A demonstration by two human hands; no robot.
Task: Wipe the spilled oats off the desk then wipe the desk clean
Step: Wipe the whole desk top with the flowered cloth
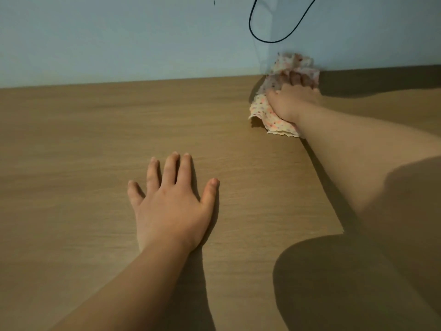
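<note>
My right hand [290, 101] reaches far across the wooden desk [83, 139] and presses a crumpled, dotted white cloth [262, 111] against the desk's back edge, where it meets the wall. The cloth bunches up over my fingertips, so how they lie is partly hidden. My left hand [171, 204] rests flat on the desk near the middle, fingers spread and straight, holding nothing. I see no oats on the visible desk surface.
A pale blue wall [119, 39] runs along the back of the desk. A black cable [267, 40] hangs in a loop on the wall just above the cloth. A dark shadow covers the desk's lower right.
</note>
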